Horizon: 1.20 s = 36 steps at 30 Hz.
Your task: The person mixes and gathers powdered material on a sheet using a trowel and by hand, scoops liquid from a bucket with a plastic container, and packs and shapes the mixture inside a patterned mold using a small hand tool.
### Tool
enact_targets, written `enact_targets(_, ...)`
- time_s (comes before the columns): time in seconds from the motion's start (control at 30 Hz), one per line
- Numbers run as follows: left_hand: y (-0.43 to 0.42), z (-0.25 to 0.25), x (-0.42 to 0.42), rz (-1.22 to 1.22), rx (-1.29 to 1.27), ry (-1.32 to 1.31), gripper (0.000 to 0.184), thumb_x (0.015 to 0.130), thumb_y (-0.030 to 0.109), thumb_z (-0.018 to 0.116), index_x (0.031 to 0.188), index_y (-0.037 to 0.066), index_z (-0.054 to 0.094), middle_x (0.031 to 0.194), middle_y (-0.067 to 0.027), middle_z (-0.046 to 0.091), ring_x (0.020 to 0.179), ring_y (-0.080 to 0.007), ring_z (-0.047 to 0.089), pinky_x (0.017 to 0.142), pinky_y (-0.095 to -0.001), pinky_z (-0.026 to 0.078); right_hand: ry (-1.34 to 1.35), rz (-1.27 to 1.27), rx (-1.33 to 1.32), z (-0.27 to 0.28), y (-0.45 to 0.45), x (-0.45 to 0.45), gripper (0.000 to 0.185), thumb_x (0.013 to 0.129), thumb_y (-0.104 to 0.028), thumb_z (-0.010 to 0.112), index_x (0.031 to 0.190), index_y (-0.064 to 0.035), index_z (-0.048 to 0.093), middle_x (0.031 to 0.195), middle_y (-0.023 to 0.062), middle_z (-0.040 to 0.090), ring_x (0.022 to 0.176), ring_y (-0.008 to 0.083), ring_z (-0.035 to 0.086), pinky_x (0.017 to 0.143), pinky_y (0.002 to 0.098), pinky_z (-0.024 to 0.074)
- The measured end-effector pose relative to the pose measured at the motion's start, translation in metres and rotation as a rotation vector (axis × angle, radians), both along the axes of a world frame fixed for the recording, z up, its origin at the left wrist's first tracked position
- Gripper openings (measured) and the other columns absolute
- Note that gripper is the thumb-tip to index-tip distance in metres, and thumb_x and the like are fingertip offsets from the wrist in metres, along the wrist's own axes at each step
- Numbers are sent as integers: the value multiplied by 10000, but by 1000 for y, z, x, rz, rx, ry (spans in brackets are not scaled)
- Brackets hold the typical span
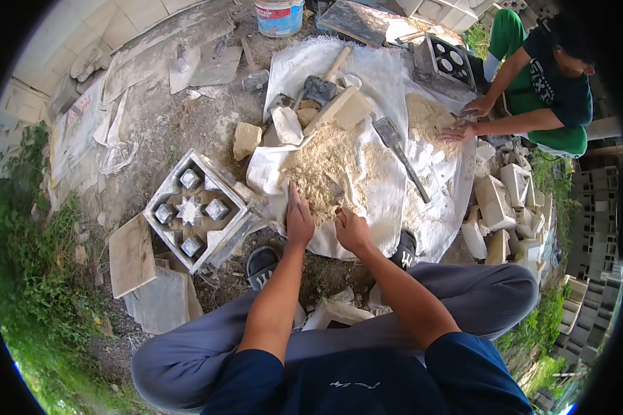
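My right hand (353, 230) is closed around the short handle of a trowel (335, 190), its blade dipping into a heap of crumbly tan mix (318, 162). My left hand (300, 220) rests at the heap's near left edge, fingers stretched out and held together, gripping nothing. Under the mix lies a white woven sack (381, 232). To the left sits a metal mold (197, 211) with a star-shaped core and several square blocks inside. Beyond the heap are a pale block (341, 111) and a hammer (318, 88) with a wooden handle.
A long metal bar (401, 159) lies on the sack to the right. At the upper right a co-worker (550, 86) reaches into another pile (426, 117), near a second mold (446, 59). Cast blocks (495, 200) are stacked at right; a bucket (279, 17) stands at the back.
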<state>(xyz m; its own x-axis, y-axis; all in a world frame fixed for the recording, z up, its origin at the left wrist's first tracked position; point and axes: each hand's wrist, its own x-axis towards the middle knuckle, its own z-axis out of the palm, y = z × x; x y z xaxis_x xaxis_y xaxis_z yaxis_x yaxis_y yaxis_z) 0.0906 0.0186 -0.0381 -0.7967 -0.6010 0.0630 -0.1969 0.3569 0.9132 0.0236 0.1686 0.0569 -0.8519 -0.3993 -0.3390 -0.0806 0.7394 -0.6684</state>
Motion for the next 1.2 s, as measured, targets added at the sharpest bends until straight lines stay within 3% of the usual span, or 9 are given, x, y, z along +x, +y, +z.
enact_targets(0.07,-1,2,-2,-42,-45,-16,651,1094,323,319,1596,-71,190,1652,-296,224,1537,-434,233,1247,-454,226,-22,124,160,3,20,-17,310,990,-293,587,1238,-112,629,992,295,705,959,514,659,841,572,527)
enact_targets(0.27,2,-5,-2,-90,-112,-9,686,1096,354,350,1614,-47,146,1675,-284,157,1555,-434,174,1258,-457,201,118,-206,82,-7,48,-63,294,968,-205,620,1148,24,664,961,307,705,954,500,671,811,518,539)
enact_targets(0.37,4,0,-4,-88,-110,-72,686,1098,368,343,1615,-42,155,1675,-282,158,1554,-438,174,1258,-460,200,158,-256,14,-33,41,-40,306,961,-204,627,1168,18,668,962,309,706,963,502,672,828,511,543)
enact_targets(0.63,2,-11,-3,-97,-113,-3,687,1104,390,308,1611,-49,162,1678,-279,152,1555,-429,176,1261,-453,193,7,-276,38,9,23,-34,314,970,-215,613,1202,-7,654,1000,313,703,999,503,666,853,533,537)
enact_targets(0.77,6,-5,-9,-64,-105,-78,701,1106,404,299,1612,-54,139,1682,-274,143,1560,-420,163,1266,-444,179,-50,-6,87,-4,28,9,319,976,-283,602,1201,-64,659,1011,325,688,1013,521,639,882,567,508)
enact_targets(0.9,17,-3,-26,9,1,-76,725,1107,435,280,1624,-34,84,1691,-260,123,1570,-397,141,1270,-428,166,-38,-118,133,-3,39,-10,305,973,-258,601,1183,-44,653,971,311,700,974,521,652,855,562,523)
enact_targets(1.0,21,7,-38,-144,125,-121,690,1110,398,289,1628,-21,108,1670,-271,198,1550,-413,208,1262,-437,192,46,-94,53,2,52,-34,288,968,-235,611,1150,-18,663,963,314,698,956,510,660,829,548,529)
enact_targets(1.13,29,2,-26,42,-66,50,617,1103,303,321,1611,-28,207,1635,-273,288,1519,-427,280,1242,-464,240,107,-163,-45,4,29,-56,273,970,-239,603,1135,-28,659,967,310,696,963,508,659,823,541,533)
enact_targets(1.2,32,-8,-4,52,-98,-32,615,1101,297,325,1607,-34,212,1633,-281,286,1516,-435,281,1241,-467,242,79,-119,24,0,1,-80,268,973,-244,595,1127,-33,655,967,303,697,961,506,660,825,542,534)
